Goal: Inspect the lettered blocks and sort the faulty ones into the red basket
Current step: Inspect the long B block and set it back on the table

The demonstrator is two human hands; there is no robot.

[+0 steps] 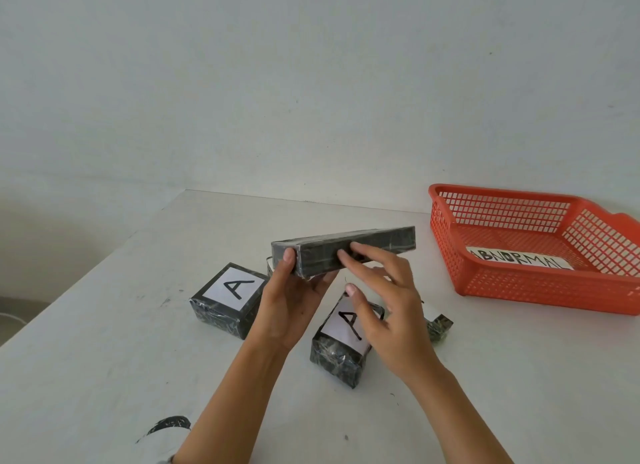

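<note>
My left hand (294, 301) holds a long flat black-wrapped block (374, 243) up above the table, tilted, with its dark edge facing me and its letter hidden. My right hand (384, 301) touches the block's near side with two fingertips; the other fingers are spread. Two black blocks with a white "A" label lie on the table: one (227, 299) to the left, one (341, 342) under my right hand. Part of another block (438, 326) shows behind my right hand. The red basket (540, 287) stands at the right, with an "ABNORMAL" label (519, 260) on its floor.
The white table (104, 359) ends at a left edge and a far edge against a pale wall. A black and white scrap (169, 425) lies near the front edge by my left forearm. No blocks are in the basket.
</note>
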